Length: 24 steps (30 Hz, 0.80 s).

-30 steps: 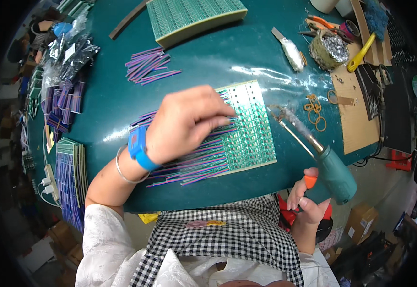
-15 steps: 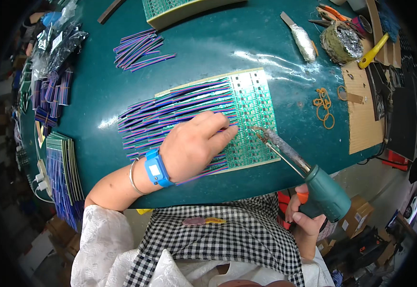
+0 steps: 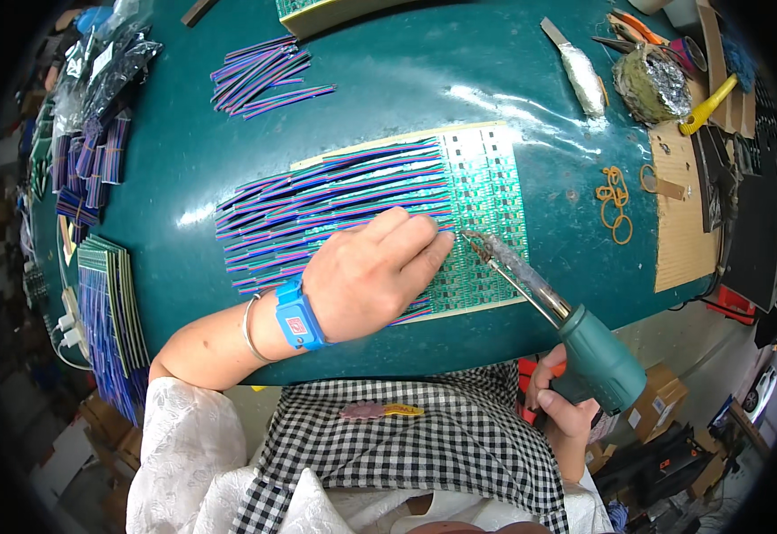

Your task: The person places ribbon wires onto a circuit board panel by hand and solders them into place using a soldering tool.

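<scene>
The green circuit board (image 3: 482, 182) lies flat on the green table (image 3: 388, 98), in front of the person. Many thin striped wires (image 3: 317, 196) — blue, pink and dark — sit in rows over its left part and stick out past its left side. The right part of the board is bare of wires.

The left hand (image 3: 366, 276) is over the wires, back side up, with its fingers pointing up and to the right. The fingers are bent, and the thumb and pointing finger are close together at the end of the wire rows. I cannot tell if a wire is pinched between them. The left forearm comes in from the lower left and slants up, with a blue watch (image 3: 297, 322) and a thin bangle (image 3: 248, 329) at the wrist.

The right hand (image 3: 568, 405) is lower down, past the table's front edge, with its fingers curled around the handle of a green soldering gun (image 3: 602, 356). The gun leans up and to the left — its tip is just beside the left fingertips. I cannot tell if the tip touches the board.

Farther up the table, a pile of loose wires (image 3: 259, 78) lies at the left, and rubber bands (image 3: 615, 200) lie at the right.
</scene>
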### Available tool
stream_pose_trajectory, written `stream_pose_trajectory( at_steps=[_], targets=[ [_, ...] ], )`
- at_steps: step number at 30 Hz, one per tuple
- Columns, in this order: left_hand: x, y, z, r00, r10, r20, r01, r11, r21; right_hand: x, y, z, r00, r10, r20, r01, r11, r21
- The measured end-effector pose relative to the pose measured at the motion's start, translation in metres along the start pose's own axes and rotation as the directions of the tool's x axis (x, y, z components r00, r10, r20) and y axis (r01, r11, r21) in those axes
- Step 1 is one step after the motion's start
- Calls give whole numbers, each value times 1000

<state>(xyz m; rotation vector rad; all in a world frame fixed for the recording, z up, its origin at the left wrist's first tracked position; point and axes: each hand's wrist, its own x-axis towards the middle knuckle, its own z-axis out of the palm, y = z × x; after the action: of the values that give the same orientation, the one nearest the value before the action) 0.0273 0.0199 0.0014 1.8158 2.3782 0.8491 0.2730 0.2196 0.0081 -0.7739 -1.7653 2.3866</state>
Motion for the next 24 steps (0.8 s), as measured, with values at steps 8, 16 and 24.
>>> stream_pose_trajectory(
  at_steps=[8, 16, 24],
  targets=[
    [0, -1, -1, 1000, 15, 10, -15, 1000, 5, 2, 7, -10, 997, -38, 66, 40, 999, -29],
    [1, -1, 0, 1000, 12, 9, -12, 1000, -3, 2, -5, -5, 999, -45, 1, 45, 995, 89],
    [0, -2, 3, 1000, -6, -5, 6, 999, -33, -7, 2, -6, 999, 5, -45, -5, 1000, -5]
  ],
)
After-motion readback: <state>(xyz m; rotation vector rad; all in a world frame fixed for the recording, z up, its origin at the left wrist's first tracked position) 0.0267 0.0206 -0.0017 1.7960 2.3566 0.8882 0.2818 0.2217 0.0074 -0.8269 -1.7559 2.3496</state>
